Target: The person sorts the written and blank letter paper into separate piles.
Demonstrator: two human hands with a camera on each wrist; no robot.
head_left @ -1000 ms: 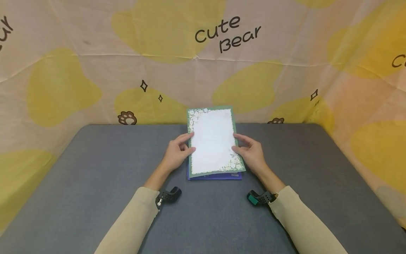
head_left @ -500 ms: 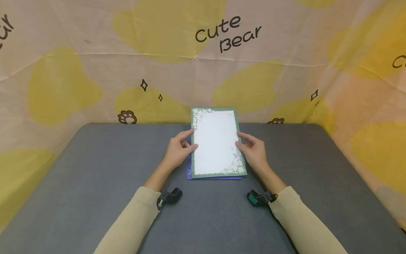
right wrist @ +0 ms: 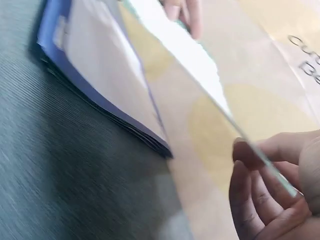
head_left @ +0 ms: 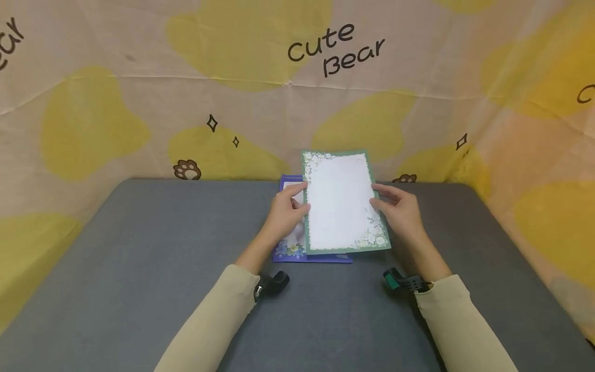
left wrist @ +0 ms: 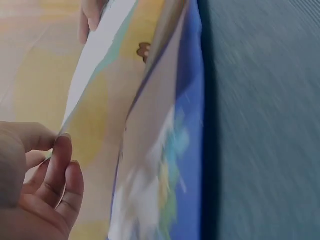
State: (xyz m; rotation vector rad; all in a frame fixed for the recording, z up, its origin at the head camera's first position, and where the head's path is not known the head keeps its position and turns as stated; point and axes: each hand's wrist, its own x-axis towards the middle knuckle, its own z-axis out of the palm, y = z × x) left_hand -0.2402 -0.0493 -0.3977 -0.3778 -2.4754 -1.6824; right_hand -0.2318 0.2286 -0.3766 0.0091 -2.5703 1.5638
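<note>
A sheet of paper [head_left: 341,201] with a green border and white flowers is held up between both hands. My left hand [head_left: 287,213] pinches its left edge between thumb and fingers. On the opposite edge, my right hand [head_left: 401,209] pinches it the same way. Below and partly behind it lies a stack of blue-bordered flowered paper [head_left: 290,250] on the table, its right part hidden. Both wrist views show a gap between the green sheet [left wrist: 100,55] and the blue stack [right wrist: 110,65], whose layered edges show in the right wrist view.
The grey table [head_left: 162,268] spreads out on both sides and in front. Behind it hangs a yellow-and-cream cloth [head_left: 251,113] printed with "Cute Bear". Each wrist wears a black strapped device, the left device [head_left: 274,283] and the right device [head_left: 404,281].
Both hands have carried the green-bordered sheet to the right, off the left part of the blue stack. More of the blue paper's left side now shows.
</note>
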